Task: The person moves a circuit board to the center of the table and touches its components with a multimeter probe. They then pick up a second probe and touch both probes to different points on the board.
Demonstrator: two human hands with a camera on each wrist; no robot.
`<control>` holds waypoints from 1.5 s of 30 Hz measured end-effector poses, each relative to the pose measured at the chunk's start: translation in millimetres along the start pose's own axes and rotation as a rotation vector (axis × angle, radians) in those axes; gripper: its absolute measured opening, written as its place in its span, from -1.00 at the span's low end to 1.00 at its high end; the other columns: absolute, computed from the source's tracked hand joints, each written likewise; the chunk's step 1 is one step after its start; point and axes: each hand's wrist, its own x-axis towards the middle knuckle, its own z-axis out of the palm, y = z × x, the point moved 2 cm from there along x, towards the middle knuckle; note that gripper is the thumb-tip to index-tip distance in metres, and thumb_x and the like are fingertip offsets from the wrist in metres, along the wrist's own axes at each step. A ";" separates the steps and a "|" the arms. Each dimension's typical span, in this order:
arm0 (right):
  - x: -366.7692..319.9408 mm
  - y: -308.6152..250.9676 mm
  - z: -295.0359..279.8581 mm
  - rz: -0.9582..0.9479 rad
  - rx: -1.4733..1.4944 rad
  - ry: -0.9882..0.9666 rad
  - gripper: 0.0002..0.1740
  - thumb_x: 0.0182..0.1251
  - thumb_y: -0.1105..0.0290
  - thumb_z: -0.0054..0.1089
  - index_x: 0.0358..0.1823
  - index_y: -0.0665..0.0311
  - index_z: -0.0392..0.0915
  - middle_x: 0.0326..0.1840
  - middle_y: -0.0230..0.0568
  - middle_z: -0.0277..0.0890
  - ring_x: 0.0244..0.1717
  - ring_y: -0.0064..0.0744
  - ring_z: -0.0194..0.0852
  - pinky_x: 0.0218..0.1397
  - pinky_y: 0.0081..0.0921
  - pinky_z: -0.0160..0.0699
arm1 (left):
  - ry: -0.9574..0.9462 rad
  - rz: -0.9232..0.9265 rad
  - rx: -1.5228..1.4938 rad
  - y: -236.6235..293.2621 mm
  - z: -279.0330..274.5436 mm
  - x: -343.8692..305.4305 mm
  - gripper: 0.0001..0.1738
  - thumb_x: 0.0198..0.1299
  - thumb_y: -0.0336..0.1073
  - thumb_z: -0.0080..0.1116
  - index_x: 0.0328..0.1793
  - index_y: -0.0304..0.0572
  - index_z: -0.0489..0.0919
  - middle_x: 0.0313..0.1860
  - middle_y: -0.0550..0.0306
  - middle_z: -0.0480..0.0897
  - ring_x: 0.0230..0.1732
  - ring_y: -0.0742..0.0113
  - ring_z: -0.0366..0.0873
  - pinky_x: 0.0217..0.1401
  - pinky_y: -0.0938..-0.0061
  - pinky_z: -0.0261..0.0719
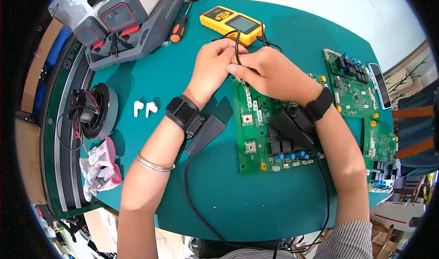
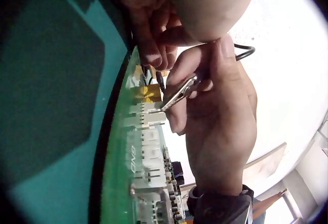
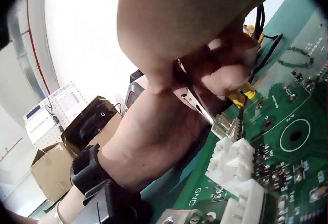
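The right hand pinches a metal alligator clip with a black cable. In the right wrist view the tip of the clip meets a white pin connector at the edge of a green circuit board. Close beside it, the left hand has curled fingers at the board's upper corner, around a thin black lead, partly hidden. A yellow connector is just below those fingertips in the left wrist view. Behind both hands lies a yellow meter with black cables.
Two more circuit boards and a phone lie at the right. At the left are white earbuds, a round black device, a glove, a screwdriver and a large grey machine.
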 end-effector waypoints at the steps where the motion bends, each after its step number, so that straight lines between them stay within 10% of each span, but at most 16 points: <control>1: -0.1 -1.1 -0.7 0.017 -0.030 -0.024 -0.64 0.34 0.21 0.12 -0.53 0.34 0.46 -0.62 0.06 0.40 -0.55 0.06 0.44 -0.44 -0.19 0.39 | 0.009 0.031 0.036 -0.1 0.0 0.5 -0.73 0.27 -0.36 -0.10 -0.20 -0.36 0.61 -0.42 0.19 0.62 -0.40 0.51 0.54 -0.31 0.59 0.50; 45: -0.1 2.3 0.0 0.053 0.005 -0.039 -0.63 0.35 0.20 0.11 -0.52 0.35 0.50 -0.61 0.06 0.41 -0.53 0.05 0.45 -0.43 -0.20 0.40 | -0.111 0.006 0.028 -4.5 -5.7 2.8 -0.83 0.29 -0.40 -0.04 -0.14 -0.27 0.58 -0.23 0.29 0.61 -0.17 0.57 0.51 -0.03 0.64 0.47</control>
